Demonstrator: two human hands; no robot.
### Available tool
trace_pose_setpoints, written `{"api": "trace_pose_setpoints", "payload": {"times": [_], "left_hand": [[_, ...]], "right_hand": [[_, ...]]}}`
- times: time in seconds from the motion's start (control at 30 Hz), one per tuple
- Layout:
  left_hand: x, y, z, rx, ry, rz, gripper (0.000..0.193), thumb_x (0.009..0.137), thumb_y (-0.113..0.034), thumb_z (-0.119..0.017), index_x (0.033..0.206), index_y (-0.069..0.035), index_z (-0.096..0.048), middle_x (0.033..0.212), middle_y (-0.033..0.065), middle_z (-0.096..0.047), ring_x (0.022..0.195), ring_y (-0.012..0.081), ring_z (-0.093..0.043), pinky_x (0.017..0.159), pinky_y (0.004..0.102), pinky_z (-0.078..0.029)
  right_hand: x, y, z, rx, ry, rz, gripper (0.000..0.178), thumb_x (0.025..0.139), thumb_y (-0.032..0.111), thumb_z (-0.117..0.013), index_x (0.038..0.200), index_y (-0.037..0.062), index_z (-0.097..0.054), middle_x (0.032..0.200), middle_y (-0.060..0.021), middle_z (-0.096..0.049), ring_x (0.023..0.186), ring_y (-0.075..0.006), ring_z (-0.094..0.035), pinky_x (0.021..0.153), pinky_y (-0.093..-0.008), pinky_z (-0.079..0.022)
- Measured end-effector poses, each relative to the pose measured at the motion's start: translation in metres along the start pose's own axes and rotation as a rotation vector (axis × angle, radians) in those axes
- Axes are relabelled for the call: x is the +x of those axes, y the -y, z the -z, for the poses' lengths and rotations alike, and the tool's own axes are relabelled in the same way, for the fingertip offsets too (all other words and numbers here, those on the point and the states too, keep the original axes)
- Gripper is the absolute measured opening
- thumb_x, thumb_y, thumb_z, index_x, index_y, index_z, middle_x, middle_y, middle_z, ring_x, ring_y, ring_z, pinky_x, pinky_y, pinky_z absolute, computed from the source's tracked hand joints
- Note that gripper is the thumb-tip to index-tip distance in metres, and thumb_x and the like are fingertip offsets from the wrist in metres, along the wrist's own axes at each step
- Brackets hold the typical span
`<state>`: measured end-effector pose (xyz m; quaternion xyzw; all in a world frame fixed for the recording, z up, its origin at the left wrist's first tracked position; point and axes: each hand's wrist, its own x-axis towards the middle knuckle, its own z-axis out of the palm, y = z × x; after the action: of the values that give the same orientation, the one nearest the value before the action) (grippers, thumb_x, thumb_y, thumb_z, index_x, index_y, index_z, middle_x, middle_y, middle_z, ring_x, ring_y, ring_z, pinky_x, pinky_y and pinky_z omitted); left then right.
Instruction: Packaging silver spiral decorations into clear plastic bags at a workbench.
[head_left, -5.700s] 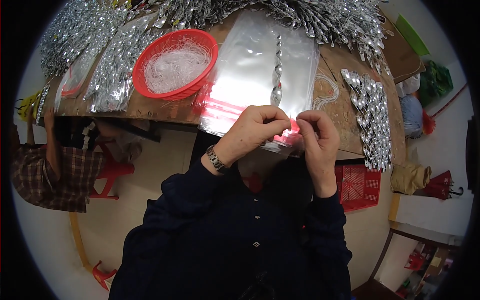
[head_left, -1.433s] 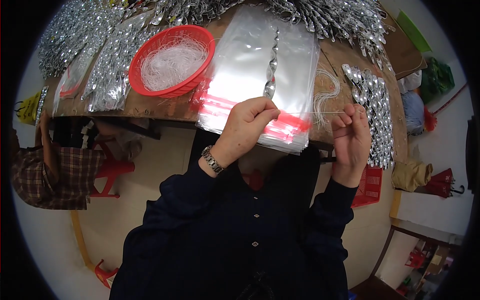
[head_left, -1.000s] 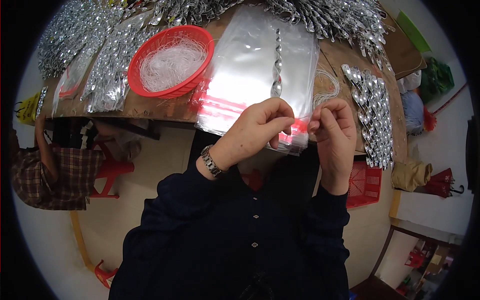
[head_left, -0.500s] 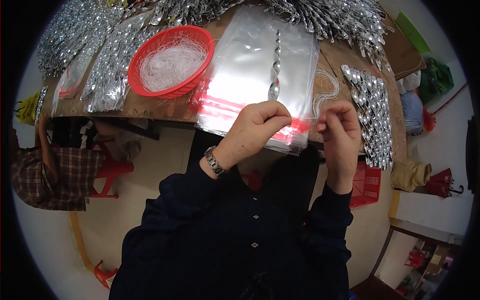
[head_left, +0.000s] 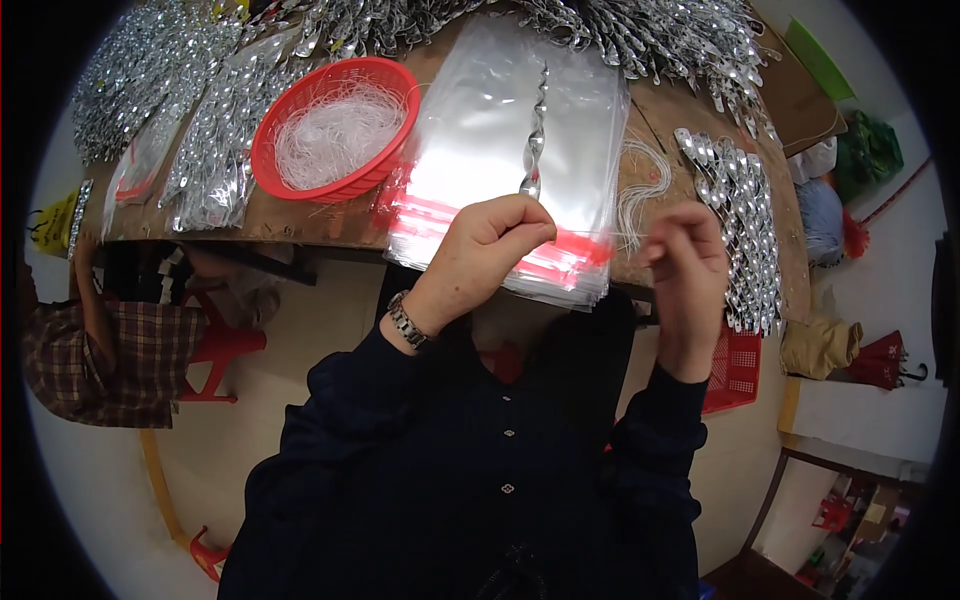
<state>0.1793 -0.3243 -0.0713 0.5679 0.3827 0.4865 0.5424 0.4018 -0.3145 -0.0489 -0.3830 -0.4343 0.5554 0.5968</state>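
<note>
One twisted silver strip lies over the stacked clear plastic bags on the worktop, its near end pinched in the left hand, whence a thin thread runs toward the right hand, well apart, its blurred grip impossible to tell.

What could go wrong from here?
1. The thin thread stretched between the left hand and right hand might slip or snap.
2. The loose strands beside the right hand could snag or tangle with it.
3. The twisted silver strip lies over glossy plastic bags and might slide.
</note>
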Motion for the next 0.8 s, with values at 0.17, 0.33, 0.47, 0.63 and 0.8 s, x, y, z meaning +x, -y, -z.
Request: {"api": "trace_pose_setpoints", "payload": {"times": [0.17,0.33,0.47,0.63,0.8], "left_hand": [[-0.002,-0.007,-0.003,-0.025,0.044,-0.009,0.009,0.090,-0.008,-0.058,0.094,-0.001,-0.063,0.078,-0.0040,-0.056,0.067,0.0027,-0.047,0.059,0.0182,-0.038],[-0.008,-0.006,0.004,0.038,0.047,-0.094,0.008,0.090,-0.006,-0.058,0.093,-0.001,-0.062,0.077,-0.0036,-0.055,0.066,0.0030,-0.046,0.058,0.0189,-0.037],[-0.007,-0.012,0.000,0.045,0.084,-0.094,0.007,0.090,-0.005,-0.057,0.092,-0.001,-0.062,0.077,-0.0029,-0.056,0.066,0.0031,-0.046,0.058,0.0191,-0.037],[-0.013,-0.018,0.002,0.058,0.122,-0.100,0.007,0.089,-0.003,-0.055,0.089,0.001,-0.061,0.077,-0.0010,-0.056,0.062,0.0040,-0.045,0.056,0.0203,-0.037],[-0.020,-0.023,0.006,0.070,0.144,-0.128,0.007,0.089,-0.001,-0.054,0.086,0.002,-0.060,0.075,0.0006,-0.056,0.058,0.0053,-0.046,0.054,0.0209,-0.037]], "right_hand": [[-0.006,-0.002,-0.026,-0.441,0.288,-0.032,0.017,0.089,-0.003,-0.051,0.104,-0.0001,-0.059,0.087,-0.0072,-0.062,0.072,-0.0115,-0.058,0.066,-0.0231,-0.048],[0.032,-0.015,-0.040,-1.243,0.313,0.719,0.036,0.080,-0.003,-0.055,0.112,0.0101,-0.063,0.108,-0.0110,-0.062,0.087,-0.0248,-0.062,0.074,-0.0320,-0.051],[0.057,-0.027,-0.039,-1.383,0.412,0.875,0.040,0.074,0.004,-0.061,0.112,0.0155,-0.065,0.119,-0.0105,-0.058,0.091,-0.0256,-0.061,0.076,-0.0336,-0.051],[0.075,-0.037,-0.048,-1.384,0.540,0.983,0.017,0.067,0.009,-0.064,0.084,0.0098,-0.061,0.116,-0.0101,-0.060,0.088,-0.0252,-0.059,0.073,-0.0345,-0.051],[0.078,-0.026,-0.050,-1.367,0.545,1.050,0.014,0.068,0.011,-0.064,0.081,0.0099,-0.060,0.105,-0.0061,-0.064,0.088,-0.0227,-0.060,0.072,-0.0339,-0.050]]}}
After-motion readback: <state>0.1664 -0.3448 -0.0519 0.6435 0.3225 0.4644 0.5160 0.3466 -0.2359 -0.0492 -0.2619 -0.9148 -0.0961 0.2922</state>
